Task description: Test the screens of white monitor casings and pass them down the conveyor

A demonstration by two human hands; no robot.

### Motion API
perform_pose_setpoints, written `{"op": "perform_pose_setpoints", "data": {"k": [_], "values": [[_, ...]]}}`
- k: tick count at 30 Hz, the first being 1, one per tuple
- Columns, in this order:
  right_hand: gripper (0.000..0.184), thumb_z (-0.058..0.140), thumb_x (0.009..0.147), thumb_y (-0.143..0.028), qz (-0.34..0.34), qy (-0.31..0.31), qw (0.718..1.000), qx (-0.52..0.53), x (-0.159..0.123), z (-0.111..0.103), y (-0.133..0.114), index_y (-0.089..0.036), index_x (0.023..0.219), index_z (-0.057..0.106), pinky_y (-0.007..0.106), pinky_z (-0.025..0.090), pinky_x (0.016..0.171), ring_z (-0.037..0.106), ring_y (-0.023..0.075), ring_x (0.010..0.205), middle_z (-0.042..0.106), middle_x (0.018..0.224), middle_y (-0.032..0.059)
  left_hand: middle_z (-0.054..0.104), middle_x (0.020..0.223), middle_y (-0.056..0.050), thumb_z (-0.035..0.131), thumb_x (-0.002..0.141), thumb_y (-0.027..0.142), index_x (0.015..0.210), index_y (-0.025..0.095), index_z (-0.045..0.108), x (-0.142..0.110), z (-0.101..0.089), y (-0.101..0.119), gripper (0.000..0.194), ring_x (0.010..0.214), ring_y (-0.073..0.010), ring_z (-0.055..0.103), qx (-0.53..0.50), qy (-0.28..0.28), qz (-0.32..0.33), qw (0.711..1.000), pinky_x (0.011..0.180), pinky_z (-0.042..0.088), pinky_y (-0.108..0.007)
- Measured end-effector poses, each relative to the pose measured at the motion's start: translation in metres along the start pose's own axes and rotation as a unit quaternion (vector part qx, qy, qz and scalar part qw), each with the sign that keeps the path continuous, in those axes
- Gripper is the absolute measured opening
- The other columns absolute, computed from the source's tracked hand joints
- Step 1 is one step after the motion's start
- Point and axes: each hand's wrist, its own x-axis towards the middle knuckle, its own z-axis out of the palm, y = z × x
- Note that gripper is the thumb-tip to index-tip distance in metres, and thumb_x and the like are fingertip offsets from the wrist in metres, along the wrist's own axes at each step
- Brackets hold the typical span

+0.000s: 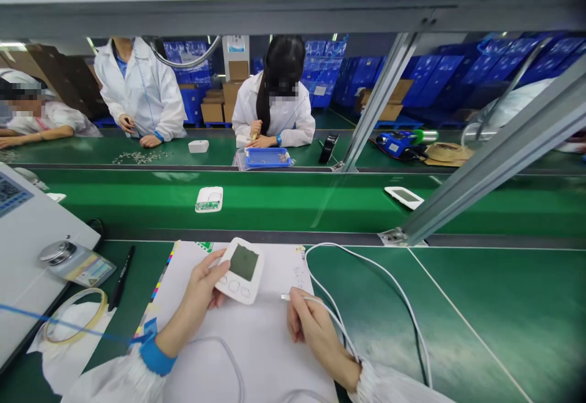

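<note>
My left hand (204, 282) grips a white handheld device (242, 270) by its left edge. The device has a grey blank screen and a row of round buttons, and it is tilted above a white paper sheet (270, 354). To its right, my right hand (309, 320) pinches the plug end of a white cable (389, 275), with the metal tip pointing left toward the device. A gap separates the tip from the device. From my right hand the cable loops over the green bench. A blue wrist strap (157, 356) is around my left wrist.
Ahead runs a green conveyor (297, 198) carrying an opened white housing (209, 199) and another screened device (404, 196). A slanted metal post (494, 159) rises at right. Left are a yellow tape roll (101, 311), a black pen (122, 278) and a metal-topped dispenser (77, 262). Co-workers sit opposite.
</note>
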Motion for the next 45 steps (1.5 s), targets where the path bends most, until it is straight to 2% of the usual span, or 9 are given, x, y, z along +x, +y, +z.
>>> {"op": "perform_pose_setpoints", "data": {"k": [4,8,17,22,28,32,34,38,45], "values": [[0.06,0.035,0.1,-0.059,-0.015,-0.008,1.0,0.004,0.002,0.002,0.004,-0.021,0.054,0.045,0.026,0.037,0.047,0.045,0.013,0.046,0.046,0.05,-0.0011,0.062,0.063,0.004,0.066,0.086,0.038,0.111,0.013,0.059,0.044,0.004,0.021,0.036,0.04,-0.0071,0.051,-0.043,0.001,0.031,0.999,0.035,0.036,-0.017],[0.059,0.033,0.1,-0.06,-0.022,-0.023,1.0,-0.001,0.001,0.001,0.002,-0.021,0.057,0.046,0.025,0.039,0.049,0.046,0.0131,0.046,0.047,0.05,-0.0014,0.068,0.099,-0.006,0.06,0.093,0.026,0.116,0.014,0.059,0.091,0.019,0.035,0.026,0.082,-0.0175,0.068,-0.029,0.019,0.06,0.998,0.071,0.058,-0.034],[0.064,0.028,0.097,-0.068,-0.018,-0.036,0.998,-0.041,0.005,0.003,-0.001,-0.022,0.055,0.045,0.026,0.04,0.05,0.045,0.0136,0.044,0.044,0.046,-0.0017,0.033,0.153,-0.012,0.065,0.089,0.027,0.137,0.02,0.047,0.151,0.004,0.046,0.052,0.136,-0.037,0.035,0.222,0.234,0.12,0.939,0.108,0.032,-0.062],[0.062,0.029,0.096,-0.07,-0.008,-0.035,0.999,-0.035,0.005,0.003,0.0,-0.022,0.058,0.045,0.025,0.039,0.048,0.044,0.0132,0.043,0.045,0.044,-0.0025,0.043,0.145,-0.013,0.063,0.09,0.033,0.132,0.017,0.052,0.157,0.007,0.054,0.046,0.129,-0.0346,0.043,0.265,0.236,0.098,0.93,0.104,0.036,-0.058],[0.061,0.03,0.098,-0.066,-0.019,-0.036,0.999,-0.023,0.005,-0.001,-0.012,-0.022,0.058,0.046,0.025,0.04,0.051,0.047,0.0132,0.047,0.046,0.049,-0.0021,0.066,0.113,-0.013,0.052,0.093,0.046,0.12,0.013,0.057,0.104,-0.01,0.081,0.043,0.096,-0.0256,0.066,0.166,0.078,0.026,0.983,0.083,0.054,-0.046],[0.061,0.031,0.098,-0.065,-0.022,-0.028,0.999,-0.014,0.005,-0.004,-0.013,-0.021,0.058,0.046,0.025,0.039,0.051,0.046,0.0129,0.047,0.048,0.05,-0.002,0.065,0.127,-0.02,0.037,0.088,0.059,0.128,0.012,0.054,0.026,-0.004,0.054,0.064,0.112,-0.0372,0.063,0.025,-0.061,0.003,0.998,0.085,0.055,-0.052],[0.06,0.03,0.099,-0.064,-0.025,-0.028,0.999,0.006,0.004,-0.005,-0.01,-0.022,0.058,0.045,0.025,0.038,0.049,0.045,0.0127,0.046,0.047,0.049,-0.0024,0.066,0.126,-0.02,0.051,0.084,0.057,0.13,0.012,0.053,-0.006,0.009,0.03,0.065,0.113,-0.0414,0.063,-0.094,-0.115,-0.065,0.987,0.085,0.054,-0.056],[0.061,0.031,0.1,-0.062,-0.033,-0.034,0.999,0.022,0.003,-0.007,-0.005,-0.022,0.055,0.042,0.026,0.038,0.05,0.046,0.0122,0.046,0.044,0.051,-0.0028,0.078,0.099,-0.015,0.074,0.076,0.028,0.124,0.011,0.062,-0.036,0.031,-0.013,0.052,0.098,-0.0358,0.071,-0.208,-0.132,-0.149,0.958,0.085,0.056,-0.045],[0.062,0.032,0.099,-0.062,-0.025,-0.066,0.997,0.009,0.0,-0.009,-0.012,-0.022,0.051,0.04,0.028,0.038,0.054,0.045,0.0129,0.046,0.041,0.048,-0.0034,0.079,0.096,-0.011,0.075,0.077,0.023,0.124,0.014,0.064,-0.032,0.033,-0.029,0.049,0.1,-0.0335,0.071,-0.223,-0.114,-0.147,0.957,0.087,0.055,-0.043]]}}
